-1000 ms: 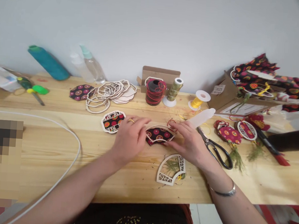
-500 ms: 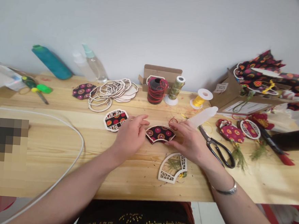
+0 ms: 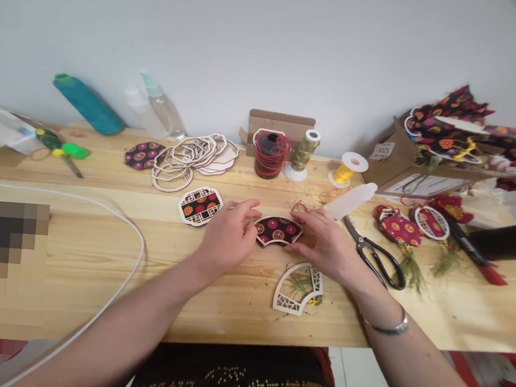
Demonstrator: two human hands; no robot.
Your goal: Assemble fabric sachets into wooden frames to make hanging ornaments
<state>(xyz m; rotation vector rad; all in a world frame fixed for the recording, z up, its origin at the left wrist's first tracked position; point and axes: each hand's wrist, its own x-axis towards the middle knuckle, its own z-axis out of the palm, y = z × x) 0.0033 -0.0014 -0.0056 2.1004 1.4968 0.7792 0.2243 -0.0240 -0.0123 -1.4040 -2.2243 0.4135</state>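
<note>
A fan-shaped piece covered in dark fabric with red and orange dots (image 3: 277, 230) lies flat on the wooden table (image 3: 81, 252). My left hand (image 3: 226, 238) pinches its left end with fingers and thumb. My right hand (image 3: 327, 242) presses on its right end, fingers curled onto the edge. A small red thread loop (image 3: 298, 207) sits just behind the piece. An empty wooden fan-shaped frame (image 3: 298, 289) with green threads inside lies in front of my right hand.
Black scissors (image 3: 375, 258) and a white glue bottle (image 3: 350, 201) lie right of my hands. Behind are thread spools (image 3: 269, 156), a yellow spool (image 3: 347, 170), a pile of wooden frames (image 3: 194, 156) and a finished square piece (image 3: 199, 205). A white cable (image 3: 114, 283) curves at left. A cardboard box with fabric (image 3: 437, 153) stands at right.
Both hands stay on the fabric fan piece; my left fingers have shifted slightly along its left end. The view has moved a little.
</note>
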